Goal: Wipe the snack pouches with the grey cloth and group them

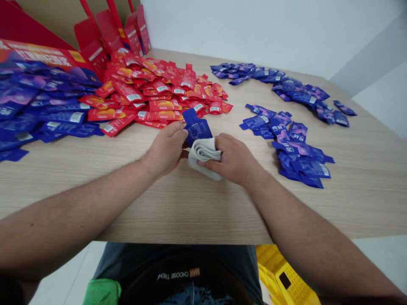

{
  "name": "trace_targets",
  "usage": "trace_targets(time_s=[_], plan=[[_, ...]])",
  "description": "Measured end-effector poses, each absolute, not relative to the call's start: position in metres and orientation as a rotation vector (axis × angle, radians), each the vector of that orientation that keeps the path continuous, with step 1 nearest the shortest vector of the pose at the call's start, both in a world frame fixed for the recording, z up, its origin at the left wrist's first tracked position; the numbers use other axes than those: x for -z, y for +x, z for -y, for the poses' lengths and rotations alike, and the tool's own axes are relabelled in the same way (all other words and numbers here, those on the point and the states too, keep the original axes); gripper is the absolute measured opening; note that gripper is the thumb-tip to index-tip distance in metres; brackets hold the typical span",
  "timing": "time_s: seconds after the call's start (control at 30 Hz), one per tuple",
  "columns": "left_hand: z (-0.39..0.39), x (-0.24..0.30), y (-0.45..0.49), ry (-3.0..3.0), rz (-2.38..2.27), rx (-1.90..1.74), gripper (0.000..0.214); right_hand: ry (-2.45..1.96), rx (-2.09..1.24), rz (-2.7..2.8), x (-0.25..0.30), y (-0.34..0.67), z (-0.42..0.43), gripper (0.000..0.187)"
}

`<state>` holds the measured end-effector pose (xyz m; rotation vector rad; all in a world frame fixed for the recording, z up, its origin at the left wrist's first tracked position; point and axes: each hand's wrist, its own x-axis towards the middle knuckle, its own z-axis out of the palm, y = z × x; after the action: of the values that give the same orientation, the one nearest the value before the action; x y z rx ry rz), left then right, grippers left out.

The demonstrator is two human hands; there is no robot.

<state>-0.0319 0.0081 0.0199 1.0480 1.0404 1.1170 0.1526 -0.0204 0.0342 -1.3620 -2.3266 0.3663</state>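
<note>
Between my hands, over the front part of the table, is a single blue sachet (197, 129) with a tab at its top. My left hand (169, 147) pinches it by its left edge. A folded white cloth (205, 156) is gripped in my right hand (234, 159), pressed against the sachet's lower end, which it hides. Just beyond them lies a heap of red sachets (165, 95). To the right of my right hand is a loose pile of blue sachets (295, 148).
A large heap of blue sachets (44, 101) covers the left side. Red cartons (108, 31) stand at the back left. More blue sachets (286, 87) run along the back right of the wooden table (197, 212). A yellow crate (282, 275) sits below the front edge.
</note>
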Motion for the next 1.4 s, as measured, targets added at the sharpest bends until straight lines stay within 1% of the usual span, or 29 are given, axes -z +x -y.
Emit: trace_targets(time_s=[0.1, 0.27, 0.4, 0.57, 0.63, 0.7, 0.8, 0.9, 1.03, 1.17, 1.3, 1.4], plan=[[-0.008, -0.021, -0.032, 1.035, -1.047, -1.101, 0.005, -1.427, -0.333, 2.171, -0.034, 0.154, 0.019, 0.032], [-0.007, -0.022, -0.032, 1.006, -1.035, -1.117, 0.003, -1.366, -0.429, 2.306, -0.033, 0.153, 0.019, 0.029], [-0.008, -0.023, -0.033, 1.019, -1.007, -1.115, 0.006, -1.46, -0.354, 2.167, -0.033, 0.153, 0.02, 0.032], [-0.009, -0.02, -0.034, 1.048, -1.022, -1.088, 0.007, -1.395, -0.458, 2.373, -0.033, 0.153, 0.019, 0.03], [-0.008, -0.018, -0.035, 1.091, -0.987, -1.019, 0.008, -1.436, -0.426, 2.199, -0.034, 0.156, 0.018, 0.036], [-0.005, -0.016, -0.037, 1.178, -0.934, -0.867, 0.01, -1.454, -0.42, 1.949, -0.036, 0.159, 0.017, 0.045], [0.001, -0.013, -0.037, 1.272, -0.86, -0.695, 0.013, -1.41, -0.546, 1.791, -0.038, 0.165, 0.015, 0.053], [0.003, -0.015, -0.036, 1.213, -0.858, -0.746, 0.012, -1.383, -0.701, 1.844, -0.037, 0.167, 0.015, 0.052], [-0.001, -0.02, -0.036, 1.06, -0.851, -0.868, 0.013, -1.384, -0.706, 1.781, -0.035, 0.165, 0.016, 0.053], [-0.007, -0.021, -0.036, 0.964, -0.864, -0.991, 0.016, -1.248, -1.0, 1.928, -0.033, 0.163, 0.019, 0.048], [-0.01, -0.022, -0.035, 0.917, -0.908, -1.088, 0.018, -1.322, -0.883, 1.883, -0.032, 0.163, 0.02, 0.05], [-0.01, -0.024, -0.035, 0.934, -0.935, -1.128, 0.019, -1.263, -0.951, 1.969, -0.033, 0.161, 0.02, 0.045]])
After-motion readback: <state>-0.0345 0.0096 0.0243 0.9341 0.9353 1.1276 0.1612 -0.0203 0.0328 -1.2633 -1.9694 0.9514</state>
